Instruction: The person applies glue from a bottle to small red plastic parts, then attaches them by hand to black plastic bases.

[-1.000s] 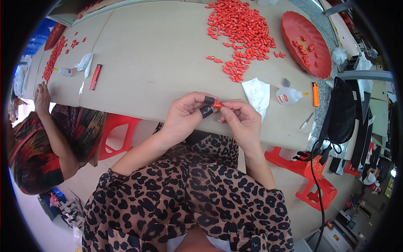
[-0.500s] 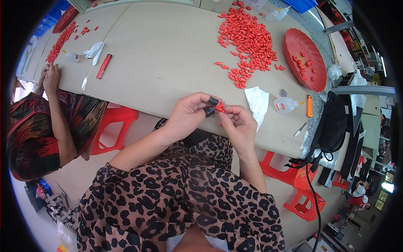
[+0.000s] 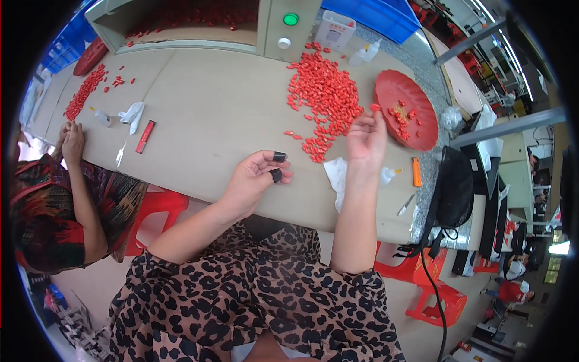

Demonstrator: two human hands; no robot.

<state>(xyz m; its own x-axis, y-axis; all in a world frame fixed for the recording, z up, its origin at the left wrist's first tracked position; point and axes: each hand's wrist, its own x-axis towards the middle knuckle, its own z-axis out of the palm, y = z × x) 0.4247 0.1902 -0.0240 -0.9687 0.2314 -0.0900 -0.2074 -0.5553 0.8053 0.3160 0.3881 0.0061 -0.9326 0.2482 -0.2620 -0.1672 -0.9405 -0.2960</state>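
Note:
My right hand (image 3: 367,137) reaches out to the left rim of a red scalloped dish (image 3: 416,134). Its fingertips pinch a small red peanut-shaped piece (image 3: 376,107). In the dish lie several red pieces (image 3: 412,113) and some yellowish bits. My left hand (image 3: 256,178) hovers over the table's near edge with nothing in it. Black covers wrap its thumb and forefinger, and those fingers are apart. A large spread pile of red pieces (image 3: 322,84) lies left of the dish. Below my right hand is a crumpled white cloth (image 3: 336,181).
Right of my forearm are a partly hidden glue bottle (image 3: 388,175), an orange lighter-like object (image 3: 417,172) and a small blade (image 3: 406,205). A box with a green button (image 3: 291,19) stands at the back. At the left, another person's hands (image 3: 72,139) work beside more red pieces.
My hands have parted. My right hand has carried the red piece forward and right to the dish. My left hand has let go and drawn slightly left. The view has tilted up.

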